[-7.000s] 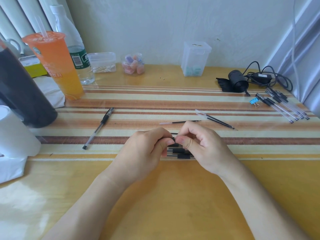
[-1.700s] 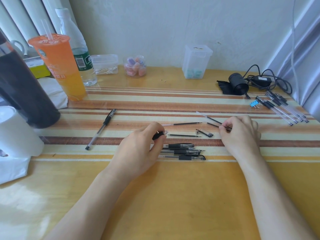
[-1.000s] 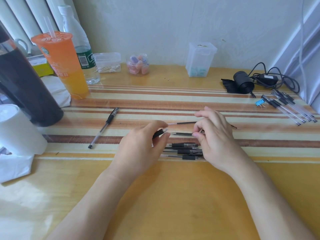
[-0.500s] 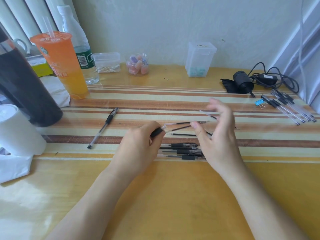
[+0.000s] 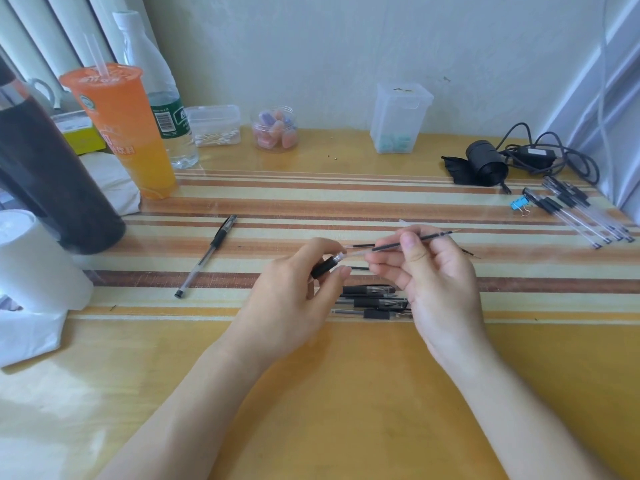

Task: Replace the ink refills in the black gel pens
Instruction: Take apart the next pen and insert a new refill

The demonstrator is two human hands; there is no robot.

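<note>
Hands meet above the middle of the striped mat (image 5: 381, 202). The left hand (image 5: 291, 299) curls round a pen barrel (image 5: 323, 268) at its black grip, with the open end turned toward the other hand, probably so it stays steady as a target. The right hand (image 5: 436, 282) pinches a thin ink refill (image 5: 415, 240) between thumb and fingertips. It holds the refill partway along, roughly in line with the barrel, with the clear tail just at the opening. This looks like the start of threading, and whether the tail is already inside is too fine to tell. Three black gel pens (image 5: 374, 301) lie side by side at the mat's front edge, directly under the hands, seemingly queued within easy reach. A loose refill (image 5: 360, 244) lies on the mat just behind the hands. A single pen (image 5: 207, 256) rests on the mat's left part, and a bundle of pens (image 5: 581, 216) lies at its right end beside a blue binder clip (image 5: 518, 205). At the mat's back left corner stand an orange cup (image 5: 121, 129), with a round green logo and pale lettering, and a water bottle (image 5: 169, 116), with a green label and a barcode. None of this writing is sharp enough to read.
</note>
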